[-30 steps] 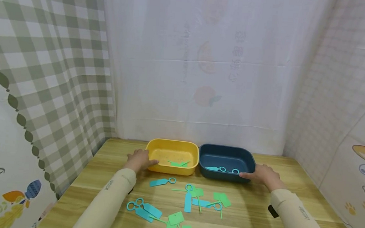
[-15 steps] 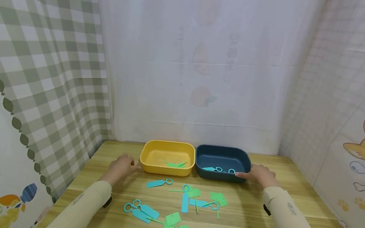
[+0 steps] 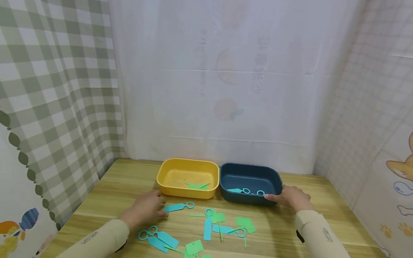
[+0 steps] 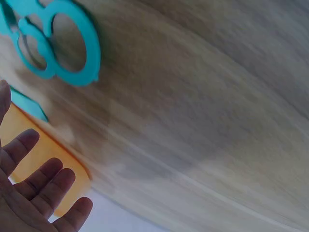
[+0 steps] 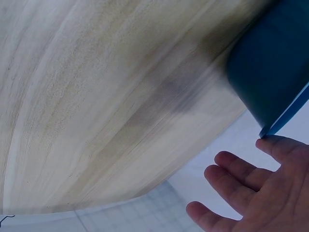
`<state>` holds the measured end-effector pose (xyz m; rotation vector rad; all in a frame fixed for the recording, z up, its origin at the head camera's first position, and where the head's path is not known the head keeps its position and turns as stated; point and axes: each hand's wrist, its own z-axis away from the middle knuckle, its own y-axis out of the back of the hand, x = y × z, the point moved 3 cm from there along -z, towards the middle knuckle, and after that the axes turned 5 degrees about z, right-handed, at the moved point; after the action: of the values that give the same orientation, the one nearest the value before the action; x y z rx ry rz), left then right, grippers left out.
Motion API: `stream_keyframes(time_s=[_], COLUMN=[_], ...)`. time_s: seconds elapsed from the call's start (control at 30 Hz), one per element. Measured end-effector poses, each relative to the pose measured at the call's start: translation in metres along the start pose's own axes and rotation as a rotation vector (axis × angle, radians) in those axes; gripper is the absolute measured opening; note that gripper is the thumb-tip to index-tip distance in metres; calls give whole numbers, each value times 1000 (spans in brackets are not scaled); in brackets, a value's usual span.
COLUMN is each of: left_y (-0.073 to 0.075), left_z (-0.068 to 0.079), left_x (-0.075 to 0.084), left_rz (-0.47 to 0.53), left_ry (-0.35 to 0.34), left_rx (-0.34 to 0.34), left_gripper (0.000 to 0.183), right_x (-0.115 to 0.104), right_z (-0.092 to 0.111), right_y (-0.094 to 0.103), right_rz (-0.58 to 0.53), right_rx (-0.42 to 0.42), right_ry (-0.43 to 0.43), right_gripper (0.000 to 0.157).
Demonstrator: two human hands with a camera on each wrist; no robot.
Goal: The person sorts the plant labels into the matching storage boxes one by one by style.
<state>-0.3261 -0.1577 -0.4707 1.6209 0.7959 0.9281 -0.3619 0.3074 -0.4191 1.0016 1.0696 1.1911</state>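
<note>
My left hand (image 3: 146, 210) hovers over the table in the head view, fingers spread, beside a light-blue tag with a ring end (image 3: 176, 207). In the left wrist view the fingers (image 4: 54, 186) are loosely extended and hold nothing, with a yellow bin (image 4: 77, 181) behind them. At the right front corner of the navy bin (image 3: 250, 198) rests my right hand (image 3: 293, 197), its thumb along the front rim. The right wrist view shows one fingertip touching the rim and the other fingers (image 5: 231, 186) spread, off the bin. The right thumb is hidden there.
Green tags with thin tails lie in the yellow bin (image 3: 187, 192); blue ring tags lie in the navy bin. Several blue ring tags (image 3: 166, 239) and green tags (image 3: 194, 247) are scattered over the wooden table (image 3: 270, 247). A white curtain (image 3: 194, 103) hangs behind the bins.
My left hand has left the yellow bin's left side and moved down and toward the lone blue ring tag. The right hand stays at the navy bin. The head view has shifted slightly.
</note>
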Motion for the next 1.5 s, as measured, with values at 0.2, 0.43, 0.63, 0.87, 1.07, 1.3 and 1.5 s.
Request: stream_keyframes(time_s=[0.2, 0.43, 0.63, 0.87, 1.07, 1.3, 1.5], left_y=[-10, -18, -20, -19, -15, -6, 3], left_z=[-4, -10, -15, -16, -12, -3, 0], left_x=[5, 10, 12, 17, 20, 20, 25], left_rz=[-31, -90, -129, -178, -203, -153, -109], left_ry=[29, 53, 69, 29, -14, -93, -160], left_rx=[-3, -2, -17, -4, -2, 47, 121], left_gripper=[36, 36, 35, 28, 25, 24, 25], right_x=[-3, -3, -2, -1, -1, -1, -2], right_z=[-1, 3, 3, 2, 4, 5, 4], right_y=[-1, 2, 3, 0, -1, 0, -1], right_rz=[-8, 6, 7, 7, 17, 13, 18], right_rx=[-1, 10, 3, 22, 23, 21, 16], right_ry=[-14, -24, -24, -22, -29, -31, -32], right_gripper=[105, 104, 107, 107, 109, 106, 107])
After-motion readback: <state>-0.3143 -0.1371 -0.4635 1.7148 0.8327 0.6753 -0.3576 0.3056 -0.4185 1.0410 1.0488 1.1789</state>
